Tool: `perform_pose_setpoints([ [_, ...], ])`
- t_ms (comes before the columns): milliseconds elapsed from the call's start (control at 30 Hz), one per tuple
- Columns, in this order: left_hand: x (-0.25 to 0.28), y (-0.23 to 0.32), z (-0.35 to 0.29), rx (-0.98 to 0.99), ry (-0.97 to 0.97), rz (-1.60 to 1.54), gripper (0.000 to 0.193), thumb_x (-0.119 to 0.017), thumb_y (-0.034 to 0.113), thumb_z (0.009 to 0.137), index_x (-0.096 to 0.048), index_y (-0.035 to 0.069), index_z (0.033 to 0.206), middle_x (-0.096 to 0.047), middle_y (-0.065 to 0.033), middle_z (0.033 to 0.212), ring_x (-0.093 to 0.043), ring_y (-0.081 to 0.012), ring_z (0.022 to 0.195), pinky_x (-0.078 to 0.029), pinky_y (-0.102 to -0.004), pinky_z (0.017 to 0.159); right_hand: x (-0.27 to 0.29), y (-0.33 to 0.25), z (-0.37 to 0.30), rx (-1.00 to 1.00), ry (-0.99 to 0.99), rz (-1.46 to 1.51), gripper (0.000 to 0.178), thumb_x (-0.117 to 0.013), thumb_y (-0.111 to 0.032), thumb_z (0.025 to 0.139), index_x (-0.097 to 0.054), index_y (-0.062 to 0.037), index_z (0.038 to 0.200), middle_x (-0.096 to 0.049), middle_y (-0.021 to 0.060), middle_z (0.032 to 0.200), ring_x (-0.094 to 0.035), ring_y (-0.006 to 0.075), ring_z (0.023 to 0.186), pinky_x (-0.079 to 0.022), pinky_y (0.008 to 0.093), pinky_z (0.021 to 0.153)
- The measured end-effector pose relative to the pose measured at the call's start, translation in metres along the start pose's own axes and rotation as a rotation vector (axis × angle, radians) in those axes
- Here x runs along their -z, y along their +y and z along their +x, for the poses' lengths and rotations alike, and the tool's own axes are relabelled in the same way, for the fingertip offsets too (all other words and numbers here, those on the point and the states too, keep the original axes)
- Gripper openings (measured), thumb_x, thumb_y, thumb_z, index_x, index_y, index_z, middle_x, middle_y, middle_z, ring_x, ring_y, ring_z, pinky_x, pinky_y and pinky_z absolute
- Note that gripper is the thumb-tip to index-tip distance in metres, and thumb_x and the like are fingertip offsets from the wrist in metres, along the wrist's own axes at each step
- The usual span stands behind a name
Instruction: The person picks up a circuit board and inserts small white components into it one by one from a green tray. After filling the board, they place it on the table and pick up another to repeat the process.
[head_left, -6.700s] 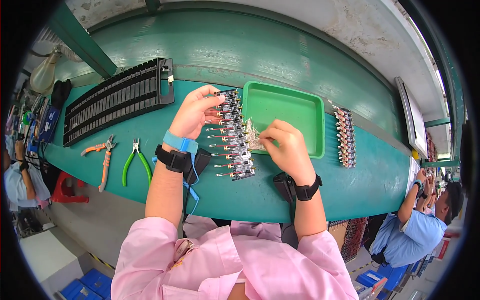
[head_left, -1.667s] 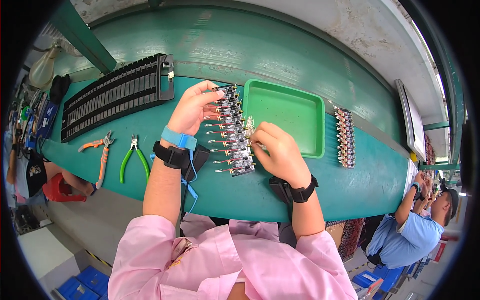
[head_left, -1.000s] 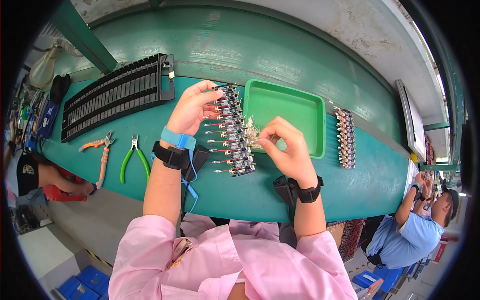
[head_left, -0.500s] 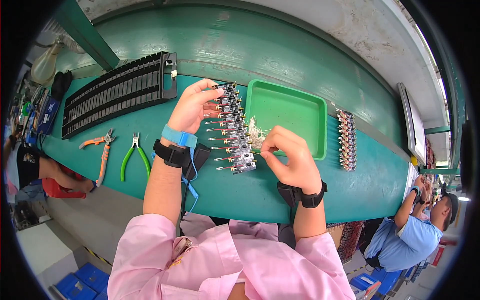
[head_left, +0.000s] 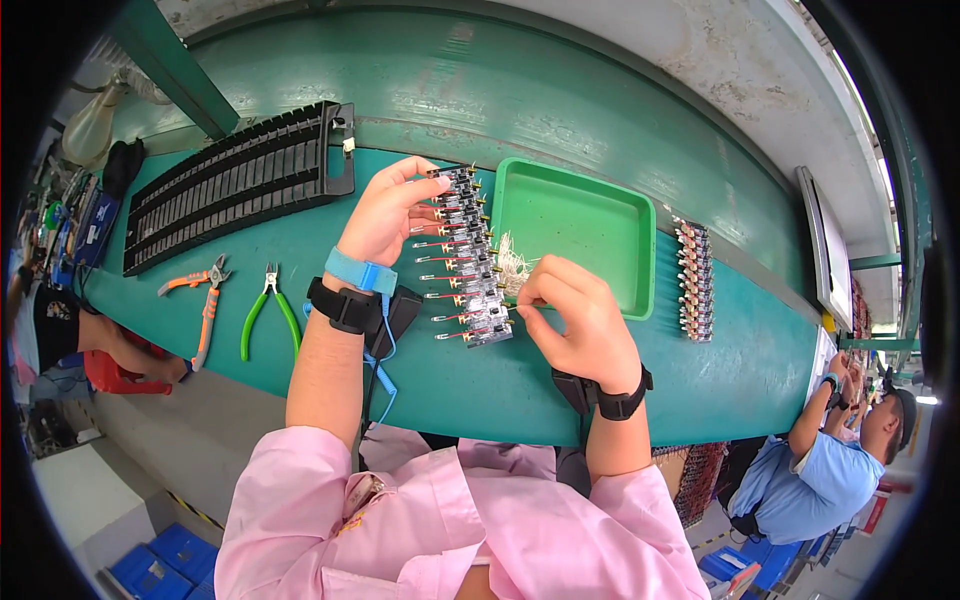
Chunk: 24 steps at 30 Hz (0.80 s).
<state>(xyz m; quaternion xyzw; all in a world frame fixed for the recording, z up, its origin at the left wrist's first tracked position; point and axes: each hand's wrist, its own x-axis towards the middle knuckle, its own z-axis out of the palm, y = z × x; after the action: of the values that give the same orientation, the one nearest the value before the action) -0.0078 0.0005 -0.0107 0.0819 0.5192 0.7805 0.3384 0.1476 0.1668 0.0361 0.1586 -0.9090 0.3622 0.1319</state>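
Note:
A strip of small circuit boards [head_left: 462, 255], with red-wired parts sticking out on its left side, lies tilted between my hands. Its far end is gripped by my left hand [head_left: 385, 215], thumb on top and fingers beneath. My right hand [head_left: 575, 318] is pinched at the strip's near right edge, on a thin pale wire [head_left: 516, 307] whose end meets the board. A bundle of similar pale wires [head_left: 510, 265] lies just beyond the right fingers, at the left side of a green tray [head_left: 648, 255].
On the left lie orange-handled pliers [head_left: 208, 318], green-handled cutters [head_left: 287, 318] and a long black slotted rack [head_left: 230, 185]. A second board strip [head_left: 694, 280] rests right of the tray. A blue wrist-strap cord [head_left: 386, 385] hangs by my left forearm. A co-worker [head_left: 815, 485] sits at far right.
My right hand has shifted slightly left, bringing the pinched wire closer against the board's edge. My left hand and the strip stay nearly in place.

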Motion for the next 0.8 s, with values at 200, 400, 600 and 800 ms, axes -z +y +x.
perform_pose_setpoints([
  [200,-0.0007,-0.0009,-0.0003,-0.012,-0.015,-0.001,0.005,-0.056,0.012,0.081,-0.051,0.010,0.081,-0.059,-0.0012,0.077,-0.058,-0.0087,0.062,-0.047,-0.0222,0.055,-0.0030,-0.0017,0.0009,0.024,0.000,-0.069,0.015,-0.057,0.009,0.059,-0.049,0.0003,0.068,-0.048,0.0101,0.067,-0.051,0.0258,0.062,-0.041,0.0316,0.053],
  [400,-0.0006,-0.0004,-0.0009,-0.006,-0.007,0.003,0.006,-0.056,0.012,0.081,-0.051,0.009,0.081,-0.059,-0.0013,0.077,-0.058,-0.0091,0.062,-0.047,-0.0226,0.055,-0.0046,-0.0028,0.0018,0.054,0.007,-0.062,0.015,-0.057,0.009,0.059,-0.048,0.0004,0.068,-0.048,0.0100,0.067,-0.051,0.0262,0.062,-0.041,0.0316,0.053],
  [600,-0.0023,0.0013,-0.0011,-0.007,0.000,-0.004,0.006,-0.056,0.012,0.081,-0.051,0.009,0.081,-0.059,-0.0013,0.076,-0.058,-0.0093,0.062,-0.047,-0.0228,0.055,-0.0025,-0.0015,0.0010,0.028,0.014,-0.063,0.015,-0.057,0.009,0.059,-0.048,0.0006,0.069,-0.048,0.0101,0.068,-0.051,0.0264,0.062,-0.041,0.0318,0.053],
  [800,-0.0009,0.0007,-0.0009,-0.003,-0.004,-0.009,0.006,-0.056,0.012,0.081,-0.051,0.009,0.080,-0.059,-0.0015,0.076,-0.058,-0.0095,0.062,-0.047,-0.0228,0.055,-0.0012,-0.0023,0.0005,0.011,0.002,-0.063,0.016,-0.057,0.009,0.058,-0.048,0.0006,0.068,-0.047,0.0102,0.067,-0.051,0.0263,0.062,-0.041,0.0319,0.053],
])
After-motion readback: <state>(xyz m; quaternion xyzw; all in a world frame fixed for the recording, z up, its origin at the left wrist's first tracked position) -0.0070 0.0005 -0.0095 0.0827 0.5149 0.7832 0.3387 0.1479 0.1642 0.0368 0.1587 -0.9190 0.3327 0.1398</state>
